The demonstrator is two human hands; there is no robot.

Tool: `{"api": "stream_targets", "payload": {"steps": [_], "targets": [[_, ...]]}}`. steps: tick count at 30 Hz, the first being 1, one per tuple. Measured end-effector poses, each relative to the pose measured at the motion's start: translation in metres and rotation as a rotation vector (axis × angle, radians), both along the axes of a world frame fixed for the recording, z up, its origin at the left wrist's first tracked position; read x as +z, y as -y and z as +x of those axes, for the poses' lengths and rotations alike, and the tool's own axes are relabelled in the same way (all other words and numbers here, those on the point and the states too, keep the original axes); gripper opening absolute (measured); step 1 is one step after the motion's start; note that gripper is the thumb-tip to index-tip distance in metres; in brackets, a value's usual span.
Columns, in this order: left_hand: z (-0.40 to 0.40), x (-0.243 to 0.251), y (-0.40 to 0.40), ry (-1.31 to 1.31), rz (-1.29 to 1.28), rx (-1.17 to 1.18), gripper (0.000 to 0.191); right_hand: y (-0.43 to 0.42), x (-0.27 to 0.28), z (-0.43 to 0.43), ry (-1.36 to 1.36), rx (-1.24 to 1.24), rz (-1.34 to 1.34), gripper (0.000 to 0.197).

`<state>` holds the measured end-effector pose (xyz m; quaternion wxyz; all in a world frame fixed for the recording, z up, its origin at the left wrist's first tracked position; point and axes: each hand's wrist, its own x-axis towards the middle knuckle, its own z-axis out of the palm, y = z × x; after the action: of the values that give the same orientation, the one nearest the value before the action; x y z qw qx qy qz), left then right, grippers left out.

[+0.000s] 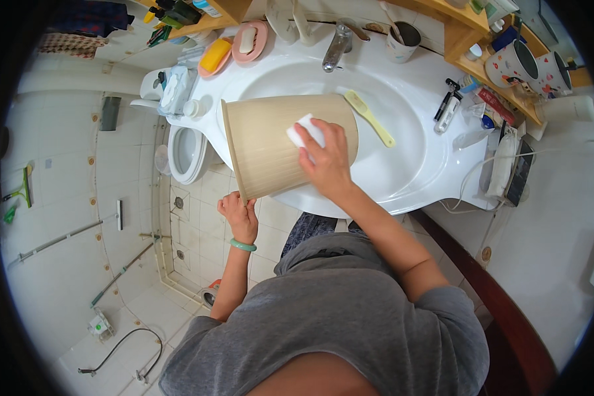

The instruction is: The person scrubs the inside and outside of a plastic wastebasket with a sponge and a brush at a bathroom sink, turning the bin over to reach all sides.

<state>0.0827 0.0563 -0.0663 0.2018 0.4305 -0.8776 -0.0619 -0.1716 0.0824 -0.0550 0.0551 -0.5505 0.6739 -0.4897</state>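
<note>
A beige plastic bin [272,138] lies on its side across the front left of the white washbasin [396,173], its wide rim facing left. My left hand [240,215], with a green bangle at the wrist, grips the near end of that rim. Pressed against the bin's side is a white sponge [307,129], held under the fingers of my right hand [326,156]. Beside the bin's base, a pale yellow-green brush [370,118] rests in the basin, its bristles not visible. The inside of the bin is hidden from view.
Behind the basin bowl stands a metal faucet [337,45], with a cup [403,42] to its right. Two pink soap dishes [250,42] sit at the back left. Razors and tubes lie on the right counter near a white cable [468,180]. A toilet [188,153] stands left.
</note>
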Motion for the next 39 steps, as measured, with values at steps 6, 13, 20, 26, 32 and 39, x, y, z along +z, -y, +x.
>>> {"api": "stream_targets", "payload": {"steps": [6, 13, 20, 26, 32, 39], "targets": [[-0.019, 0.057, 0.006, -0.185, 0.178, 0.028, 0.032, -0.018, -0.01, 0.001, -0.011, 0.003, 0.018, 0.048], [-0.078, 0.123, 0.056, -0.037, 0.067, 0.192, 0.02, -0.029, -0.007, 0.001, -0.014, 0.007, 0.043, 0.046], [-0.089, 0.086, 0.059, -0.004, -0.01, 0.153, 0.029, -0.023, -0.006, 0.012, 0.042, -0.02, 0.067, 0.046], [-0.08, 0.066, 0.036, -0.105, -0.086, 0.062, 0.026, 0.034, 0.038, 0.055, 0.074, 0.063, -0.027, 0.052], [-0.075, 0.056, 0.027, -0.209, -0.158, 0.068, 0.027, 0.032, 0.001, 0.032, -0.068, 0.038, -0.13, 0.049], [-0.069, 0.049, 0.026, -0.266, -0.173, -0.004, 0.027, 0.014, -0.042, -0.02, 0.08, -0.292, 0.185, 0.046]]}}
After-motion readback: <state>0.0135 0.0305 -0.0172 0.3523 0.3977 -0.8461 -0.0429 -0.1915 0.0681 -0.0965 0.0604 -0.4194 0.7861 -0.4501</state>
